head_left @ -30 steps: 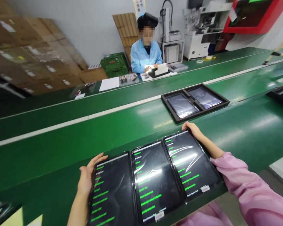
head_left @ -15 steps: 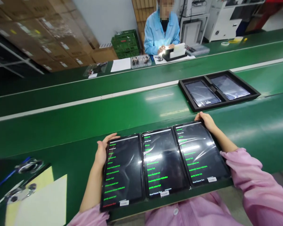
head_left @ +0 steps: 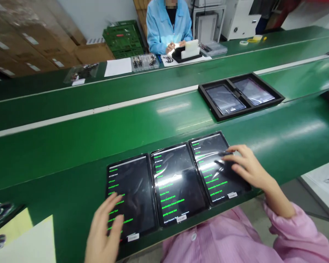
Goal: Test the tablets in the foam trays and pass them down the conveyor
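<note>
Three black tablets lie side by side at the near edge of the green bench, their lit screens listing tests in mostly green text. Over the lower left part of the left tablet (head_left: 134, 190) is my left hand (head_left: 105, 226), fingers apart and holding nothing. My right hand (head_left: 248, 166) hovers at the right side of the right tablet (head_left: 211, 157), fingers spread, with a dark reflection under the fingertips. Between these two, the middle tablet (head_left: 178, 193) is untouched. Clear film with glare covers the screens, and each bottom edge bears a white label.
Beyond the tablets, a black tray (head_left: 220, 117) holds two more film-covered tablets. Yellow and white paper sheets (head_left: 30, 241) lie at the lower left. Across the bench (head_left: 120, 128), a person in a blue jacket (head_left: 168, 27) works beside a box of small parts (head_left: 144, 62).
Both hands have let go of the outer sides of the tablet row. My left hand came down over the left tablet, and my right hand moved toward the right tablet's screen. The view shifted.
</note>
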Motion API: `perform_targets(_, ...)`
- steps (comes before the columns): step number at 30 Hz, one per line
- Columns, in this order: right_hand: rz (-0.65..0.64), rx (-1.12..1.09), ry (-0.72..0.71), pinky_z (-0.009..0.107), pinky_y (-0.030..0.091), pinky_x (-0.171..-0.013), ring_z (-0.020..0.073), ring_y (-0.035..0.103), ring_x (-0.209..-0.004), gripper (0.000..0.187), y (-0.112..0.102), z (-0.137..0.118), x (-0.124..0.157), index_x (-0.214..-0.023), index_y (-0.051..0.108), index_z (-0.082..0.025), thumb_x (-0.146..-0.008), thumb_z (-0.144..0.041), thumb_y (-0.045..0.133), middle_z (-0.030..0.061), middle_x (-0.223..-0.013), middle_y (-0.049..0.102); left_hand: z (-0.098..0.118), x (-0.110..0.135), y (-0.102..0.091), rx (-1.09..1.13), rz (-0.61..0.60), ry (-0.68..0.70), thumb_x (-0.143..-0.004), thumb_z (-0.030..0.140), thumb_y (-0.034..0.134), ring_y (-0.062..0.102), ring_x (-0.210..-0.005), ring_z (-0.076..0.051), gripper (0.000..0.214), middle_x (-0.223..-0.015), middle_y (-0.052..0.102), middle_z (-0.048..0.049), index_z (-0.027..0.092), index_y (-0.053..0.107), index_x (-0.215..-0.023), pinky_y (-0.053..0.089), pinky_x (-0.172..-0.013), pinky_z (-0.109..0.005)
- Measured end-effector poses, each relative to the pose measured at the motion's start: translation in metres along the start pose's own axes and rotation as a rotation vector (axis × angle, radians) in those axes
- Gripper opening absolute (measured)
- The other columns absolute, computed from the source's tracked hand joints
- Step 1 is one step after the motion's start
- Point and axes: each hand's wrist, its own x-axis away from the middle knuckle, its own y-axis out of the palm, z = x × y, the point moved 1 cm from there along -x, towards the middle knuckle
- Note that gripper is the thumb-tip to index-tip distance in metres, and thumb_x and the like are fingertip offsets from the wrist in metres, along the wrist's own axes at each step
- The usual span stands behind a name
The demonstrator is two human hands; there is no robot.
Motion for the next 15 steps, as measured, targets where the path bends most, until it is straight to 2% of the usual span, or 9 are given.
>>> perform_targets(3, -0.058, 0.205, -0.111, 0.057, 0.035, -0.104, 0.0335, 0.047, -0.119, 0.043, 0.017, -0.027, 0.027, -0.119, 0.073, -0.038, -0.097, -0.061, 0.045, 0.0095, -0.135, 0.057, 0.048, 0.032, 0.032, -0.068, 0.009, 0.233, -0.098, 0.037, 0.048, 0.057, -0.127, -0.028, 0.032, -0.139, 0.060, -0.0067, 0.030, 0.062, -0.126, 0.034, -0.119, -0.051)
perform_targets(5, -0.021, 0.297, -0.173, 0.061, 0.030, -0.106, 0.0353, 0.045, -0.122, 0.043, 0.030, -0.036, 0.033, -0.121, 0.072, -0.039, -0.095, -0.063, 0.049, 0.0101, -0.139, 0.054, 0.072, 0.036, 0.052, -0.130, 0.039, 0.401, -0.096, 0.025, 0.052, 0.062, -0.120, -0.025, 0.033, -0.129, 0.067, -0.0075, 0.028, 0.062, -0.127, 0.027, -0.122, -0.049)
perform_targets(7, 0.007, 0.359, -0.211, 0.063, 0.026, -0.108, 0.0359, 0.044, -0.122, 0.041, 0.039, -0.039, 0.033, -0.119, 0.073, -0.039, -0.094, -0.063, 0.050, 0.0110, -0.140, 0.054, 0.086, 0.033, 0.064, -0.176, 0.046, 0.515, -0.094, 0.018, 0.054, 0.066, -0.112, -0.023, 0.036, -0.119, 0.072, -0.0075, 0.025, 0.061, -0.129, 0.021, -0.123, -0.047)
perform_targets(10, 0.042, 0.390, -0.219, 0.064, 0.024, -0.109, 0.0356, 0.046, -0.122, 0.038, 0.040, -0.036, 0.032, -0.117, 0.074, -0.039, -0.094, -0.061, 0.052, 0.0101, -0.138, 0.056, 0.096, 0.029, 0.074, -0.225, -0.007, 0.570, -0.095, 0.018, 0.052, 0.066, -0.111, -0.022, 0.041, -0.118, 0.073, -0.0094, 0.020, 0.056, -0.136, 0.016, -0.123, -0.047)
perform_targets(15, 0.180, 0.353, -0.181, 0.065, 0.027, -0.108, 0.0368, 0.050, -0.119, 0.041, 0.026, -0.029, 0.033, -0.131, 0.066, -0.042, -0.097, -0.055, 0.048, 0.0107, -0.138, 0.052, 0.102, 0.032, 0.079, -0.344, -0.075, 0.525, -0.098, 0.023, 0.046, 0.061, -0.120, -0.027, 0.047, -0.124, 0.072, -0.0107, 0.021, 0.049, -0.145, -0.007, -0.121, -0.056)
